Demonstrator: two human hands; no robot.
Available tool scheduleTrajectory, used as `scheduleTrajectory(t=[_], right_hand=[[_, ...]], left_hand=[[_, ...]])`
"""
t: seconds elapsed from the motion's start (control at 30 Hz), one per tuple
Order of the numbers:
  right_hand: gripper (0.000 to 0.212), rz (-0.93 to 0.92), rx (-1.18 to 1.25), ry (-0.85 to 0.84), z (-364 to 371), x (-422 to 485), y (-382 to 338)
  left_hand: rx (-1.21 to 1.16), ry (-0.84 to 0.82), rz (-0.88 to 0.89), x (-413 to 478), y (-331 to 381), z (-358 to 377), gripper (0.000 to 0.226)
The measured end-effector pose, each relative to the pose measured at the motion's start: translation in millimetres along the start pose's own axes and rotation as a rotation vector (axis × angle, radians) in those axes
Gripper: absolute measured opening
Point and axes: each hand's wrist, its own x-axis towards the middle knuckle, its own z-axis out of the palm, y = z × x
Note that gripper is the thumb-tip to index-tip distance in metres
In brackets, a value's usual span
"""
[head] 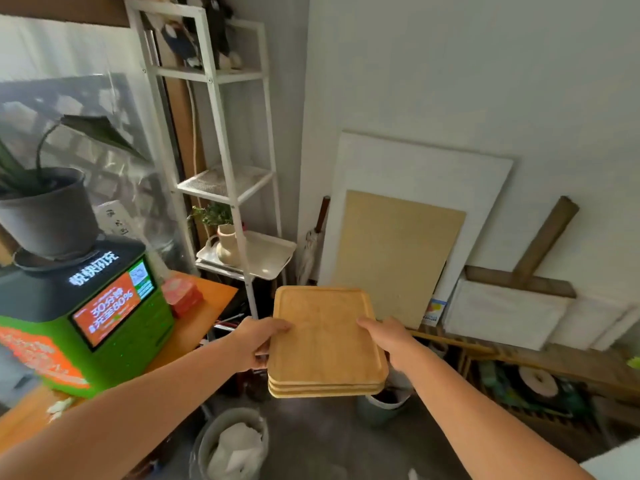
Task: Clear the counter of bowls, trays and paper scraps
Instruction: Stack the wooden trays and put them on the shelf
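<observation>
We see the white shelf [221,140] against the wall, the green kiosk [93,317] on the orange counter [204,306] at left, and a bin [230,445] below. A stack of three wooden trays [327,341] is held level in mid-air over the floor, long axis pointing away from us toward the wall. Our left hand [258,341] and right hand [386,339] clasp its opposite long edges, thumbs on top.
</observation>
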Motion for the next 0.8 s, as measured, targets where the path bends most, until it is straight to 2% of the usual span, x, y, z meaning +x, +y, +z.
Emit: scheduleTrajectory(t=[0.17,0.37,0.57,0.8], right_hand=[[0.075,-0.018,-0.001,-0.019,-6.5,84.6,-55.7],[0.077,-0.047,-0.057,-0.046,3.5,203.6,-157.6],[0.066,-0.104,-0.124,-0.144,28.3,306.7,-272.2],[0.063,-0.157,-0.209,-0.331,72.2,396.9,-378.5]], left_hand=[[-0.015,0.031,0.020,69.7,64.5,11.6,0.046],[-0.074,0.085,0.071,159.5,165.6,12.1,0.030],[-0.133,0.206,0.142,217.5,260.8,-3.8,0.042],[-0.250,0.335,0.169,264.7,332.5,-37.6,0.054]])
